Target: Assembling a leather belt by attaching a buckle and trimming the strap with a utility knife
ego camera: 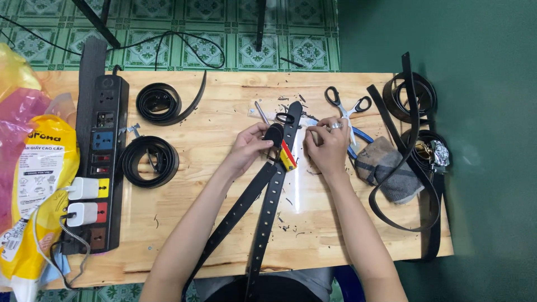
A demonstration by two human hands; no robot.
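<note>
My left hand (pixel 249 146) grips the folded end of a black belt (pixel 267 201) at the middle of the wooden table (pixel 212 235). The belt's two straps run down from my hands toward my lap, one with a row of punched holes. My right hand (pixel 326 144), with a ring on one finger, pinches the belt's far edge near a small black loop (pixel 285 118). A small red and yellow object (pixel 287 156), perhaps a lighter, lies against the belt between my hands.
Scissors (pixel 347 106) lie behind my right hand, a grey cloth (pixel 389 170) to its right. Coiled black belts (pixel 151 159) rest at left, more belts (pixel 411 98) at the right edge. A black power strip (pixel 100 162) with white plugs and a yellow bag (pixel 36 184) occupy the left.
</note>
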